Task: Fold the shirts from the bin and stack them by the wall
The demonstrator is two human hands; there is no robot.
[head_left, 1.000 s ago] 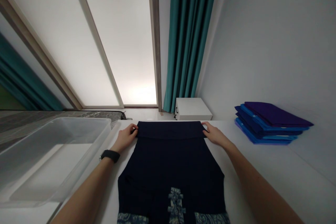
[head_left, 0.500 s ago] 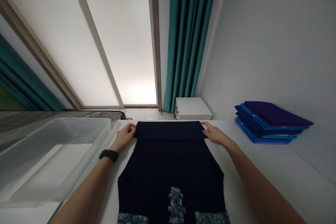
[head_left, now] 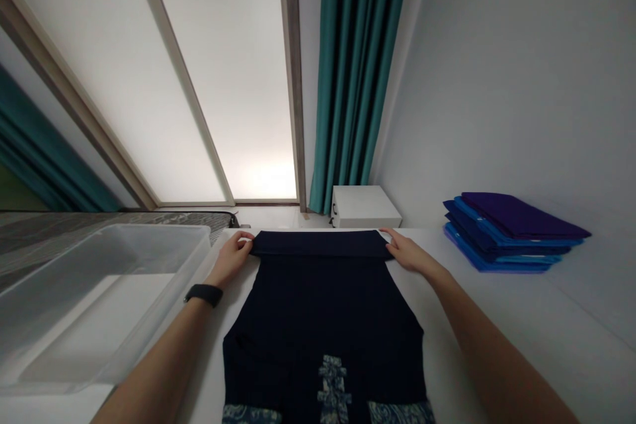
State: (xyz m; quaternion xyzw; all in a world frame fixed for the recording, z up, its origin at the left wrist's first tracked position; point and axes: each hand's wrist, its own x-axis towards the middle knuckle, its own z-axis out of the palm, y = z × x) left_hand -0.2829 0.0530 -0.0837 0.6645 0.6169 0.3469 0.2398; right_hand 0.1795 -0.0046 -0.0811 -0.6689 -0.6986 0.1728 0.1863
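Observation:
A dark navy garment (head_left: pixel 328 311) lies flat on the white table (head_left: pixel 437 344), with patterned blue trim near the bottom of the view. Its far edge is turned over into a wide straight band. My left hand (head_left: pixel 233 255), with a black band on the wrist, pinches the left end of that band. At the opposite end, the fingers of my right hand (head_left: pixel 405 252) are closed on the band's right corner.
A translucent plastic bin (head_left: pixel 199 238) stands at the left. Folded blue and purple cloths (head_left: pixel 517 218) are stacked at the right, by the wall. Beyond the table are a small white cabinet (head_left: pixel 365 204) and a teal curtain (head_left: pixel 355 79).
The folded band looks slightly narrower, and its ends reach a little further outward. My left hand has shifted slightly left; my right hand has hardly moved.

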